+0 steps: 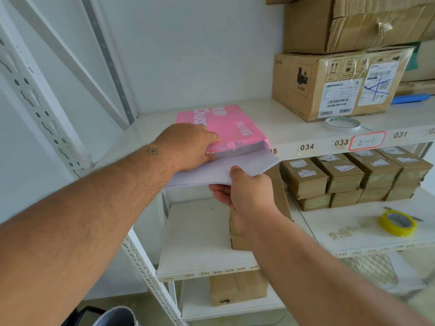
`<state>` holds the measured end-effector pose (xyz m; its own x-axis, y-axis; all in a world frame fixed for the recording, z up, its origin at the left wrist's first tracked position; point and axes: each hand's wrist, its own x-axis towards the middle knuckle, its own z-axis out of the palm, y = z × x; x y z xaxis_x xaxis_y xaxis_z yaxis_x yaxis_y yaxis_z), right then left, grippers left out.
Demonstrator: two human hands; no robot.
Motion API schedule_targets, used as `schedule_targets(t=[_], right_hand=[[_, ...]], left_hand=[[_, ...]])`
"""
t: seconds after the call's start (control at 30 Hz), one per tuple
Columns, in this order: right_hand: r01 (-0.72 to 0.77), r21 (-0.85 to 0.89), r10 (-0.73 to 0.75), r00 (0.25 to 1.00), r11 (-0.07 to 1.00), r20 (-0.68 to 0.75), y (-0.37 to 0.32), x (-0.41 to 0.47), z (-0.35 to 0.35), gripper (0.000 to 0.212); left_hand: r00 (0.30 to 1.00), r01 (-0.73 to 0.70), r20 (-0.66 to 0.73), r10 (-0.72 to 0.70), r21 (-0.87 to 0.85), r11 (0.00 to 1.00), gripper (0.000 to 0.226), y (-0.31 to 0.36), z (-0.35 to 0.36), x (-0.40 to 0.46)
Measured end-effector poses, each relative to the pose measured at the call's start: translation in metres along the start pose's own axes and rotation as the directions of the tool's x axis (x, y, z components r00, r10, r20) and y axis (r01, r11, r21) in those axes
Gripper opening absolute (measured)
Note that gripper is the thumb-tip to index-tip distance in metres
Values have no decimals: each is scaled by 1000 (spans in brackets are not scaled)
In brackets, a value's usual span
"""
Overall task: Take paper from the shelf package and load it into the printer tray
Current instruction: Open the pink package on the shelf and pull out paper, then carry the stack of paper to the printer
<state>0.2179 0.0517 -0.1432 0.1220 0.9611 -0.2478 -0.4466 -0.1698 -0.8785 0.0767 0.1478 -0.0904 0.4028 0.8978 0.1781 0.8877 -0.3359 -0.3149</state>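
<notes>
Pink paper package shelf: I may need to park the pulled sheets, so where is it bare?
Bare shelf lies between the pink package and the labelled box, and left of the package toward the wall. The right end is crowded by the box and white tape roll.

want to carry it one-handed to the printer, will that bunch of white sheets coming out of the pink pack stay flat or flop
Probably flop: the white sheets look thin and already curve where the right hand pinches one edge. Loose sheets may also fan or slide; supporting them underneath seems safer.
</notes>
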Motion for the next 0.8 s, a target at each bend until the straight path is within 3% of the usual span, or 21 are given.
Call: schedule_targets(t=[0.4,0.47,0.53,0.57,0.6,0.63,0.67,0.7,0.73,0.77,0.8], right_hand=[[211,-60,-212,977,976,-16,6,-146,-53,22],[269,-57,-271,962,961,-33,6,-173,-61,35],[311,-30,-312,949,950,-41,5,-191,-66,39],[330,-15,-330,943,944,-41,6,-196,-69,36],[344,-7,-344,938,939,-47,8,-198,-72,32],[356,-3,-356,933,934,-57,10,-198,-74,29],[367,-1,-366,928,930,-69,12,-198,-76,28],[375,1,-374,924,927,-77,16,-198,-77,26],[378,8,-376,923,926,-85,20,-197,-77,24],[378,12,-375,922,926,-92,26,-197,-78,23],[380,9,-377,921,925,-101,32,-197,-77,23]], left_hand=[[999,-8,-32,5,-99,995,55,-6,4,-4],[1000,7,3,-6,-166,986,49,-11,9,-8],[996,70,-16,-84,-414,907,44,-17,2,-24],[979,86,-99,-178,-591,802,41,-19,-2,-36],[916,95,-189,-353,-754,650,36,-16,-8,-59],[788,86,-227,-572,-879,468,25,-9,-8,-88],[687,64,-133,-714,-968,242,11,3,-9,-122],[688,83,71,-722,-996,-19,20,24,-13,-156],[787,162,279,-550,-954,-253,32,48,-15,-187],[858,263,406,-315,-873,-411,39,68,-16,-206],[891,316,435,-131,-800,-511,40,82,-15,-221]])
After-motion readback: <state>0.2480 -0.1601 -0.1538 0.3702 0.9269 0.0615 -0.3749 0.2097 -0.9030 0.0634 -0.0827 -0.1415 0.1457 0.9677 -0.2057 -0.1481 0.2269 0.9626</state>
